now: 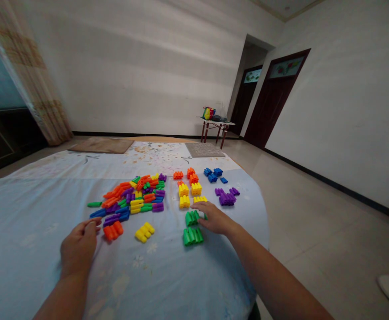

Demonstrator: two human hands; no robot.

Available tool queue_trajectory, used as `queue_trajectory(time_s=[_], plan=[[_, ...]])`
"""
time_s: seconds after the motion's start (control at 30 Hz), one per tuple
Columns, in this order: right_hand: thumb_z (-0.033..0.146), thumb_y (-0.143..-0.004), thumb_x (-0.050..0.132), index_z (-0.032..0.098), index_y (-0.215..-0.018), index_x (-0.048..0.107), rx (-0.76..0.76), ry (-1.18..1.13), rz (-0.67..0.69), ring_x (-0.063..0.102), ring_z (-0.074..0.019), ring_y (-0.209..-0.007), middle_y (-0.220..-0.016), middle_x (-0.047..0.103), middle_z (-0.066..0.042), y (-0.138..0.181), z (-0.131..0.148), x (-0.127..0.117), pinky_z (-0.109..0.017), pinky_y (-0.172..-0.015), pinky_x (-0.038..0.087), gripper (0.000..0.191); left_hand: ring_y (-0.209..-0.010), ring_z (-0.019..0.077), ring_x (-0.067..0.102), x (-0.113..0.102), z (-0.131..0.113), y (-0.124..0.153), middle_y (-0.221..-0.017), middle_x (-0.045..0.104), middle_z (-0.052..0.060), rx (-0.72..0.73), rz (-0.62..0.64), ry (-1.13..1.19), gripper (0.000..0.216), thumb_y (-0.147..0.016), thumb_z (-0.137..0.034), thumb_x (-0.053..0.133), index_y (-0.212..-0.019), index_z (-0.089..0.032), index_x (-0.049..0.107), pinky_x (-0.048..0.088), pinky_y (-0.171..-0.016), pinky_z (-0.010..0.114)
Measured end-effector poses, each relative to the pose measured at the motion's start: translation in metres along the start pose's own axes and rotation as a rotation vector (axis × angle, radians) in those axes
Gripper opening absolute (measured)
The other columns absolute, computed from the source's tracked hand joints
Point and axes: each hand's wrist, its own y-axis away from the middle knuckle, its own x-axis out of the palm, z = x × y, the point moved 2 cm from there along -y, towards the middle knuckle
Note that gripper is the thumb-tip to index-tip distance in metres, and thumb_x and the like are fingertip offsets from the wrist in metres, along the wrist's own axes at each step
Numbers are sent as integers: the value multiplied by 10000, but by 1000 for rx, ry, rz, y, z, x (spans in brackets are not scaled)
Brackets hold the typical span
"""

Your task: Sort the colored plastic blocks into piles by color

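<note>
A mixed pile of coloured plastic pegs (134,198) lies on a pale blue floral cloth (30,231). To its right sit sorted groups: orange (190,174), yellow (189,193), blue (213,174), purple (226,197) and green (192,226). My right hand (214,218) rests palm down on the upper green group, fingers stretched toward the yellow pegs. My left hand (79,246) lies on the cloth with fingers curled, just left of an orange cluster (113,231). A yellow cluster (144,232) lies between my hands.
The cloth covers a round surface whose edge drops at the right to a tiled floor (314,213). A small table with a bag (214,122) stands by the far wall near dark doors. A curtain (30,80) hangs at the left.
</note>
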Motion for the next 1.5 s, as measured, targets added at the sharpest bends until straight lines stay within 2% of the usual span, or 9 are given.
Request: queue_trajectory(time_s=[0.17,0.37,0.53,0.67,0.8,1.03,1.13,1.33,1.5], plan=[[144,-828,512,209,-1190,576,-55,-117,-205,516,-186,-1162,-1199,600,-93,11,37,-3,-401,-1022,380,373,-831,195,614,3,6,-3,-849,665,54,4,14,42,338,-723,-355,451,-922,-176,657,465,-801,324],[175,-842,535,207,-1159,581,-118,-196,-42,542,-162,-1103,-1143,620,-71,5,105,40,-339,-986,412,323,-786,187,617,5,13,-4,-872,674,55,30,-7,91,367,-722,-408,438,-917,-180,650,478,-762,317],[250,-827,590,168,-1210,552,-34,-113,16,501,-205,-1135,-1197,580,-110,-24,132,80,-357,-974,412,394,-782,198,614,3,11,-3,-855,674,64,35,-4,93,373,-714,-413,439,-904,-176,656,481,-753,329],[370,-786,647,187,-1217,533,48,15,7,470,-256,-1126,-1225,551,-120,-45,133,99,-420,-942,412,483,-785,206,619,1,8,-2,-826,670,62,27,-6,87,357,-712,-399,436,-882,-178,658,485,-748,337],[304,-827,597,209,-1158,568,62,86,4,469,-239,-1084,-1158,587,-92,-52,126,104,-399,-899,418,346,-789,205,618,0,6,-1,-811,667,57,16,-2,95,346,-710,-386,445,-885,-178,660,485,-759,337],[129,-748,595,234,-1027,640,-224,55,273,506,-202,-1056,-1165,607,-23,-19,125,77,-341,-902,402,302,-796,186,611,-2,-1,3,-866,671,59,-9,13,97,341,-715,-352,458,-914,-159,656,484,-761,309],[128,-730,607,233,-971,647,-285,24,287,509,-196,-1076,-1168,606,-16,0,126,68,-338,-919,402,266,-803,181,609,-2,-3,4,-874,669,59,-5,12,91,338,-722,-345,446,-909,-159,658,479,-762,298],[475,-760,642,172,-1105,592,-18,46,46,491,-262,-1093,-1184,572,-123,12,129,78,-410,-924,423,462,-816,185,610,0,3,2,-805,652,42,-10,5,77,346,-721,-339,462,-944,-169,664,468,-782,306],[356,-766,634,152,-1128,587,-30,42,128,531,-247,-1025,-1087,613,-114,18,127,77,-370,-906,446,418,-821,197,607,0,6,-1,-785,645,42,-1,1,55,374,-726,-345,464,-986,-162,663,469,-765,317]])
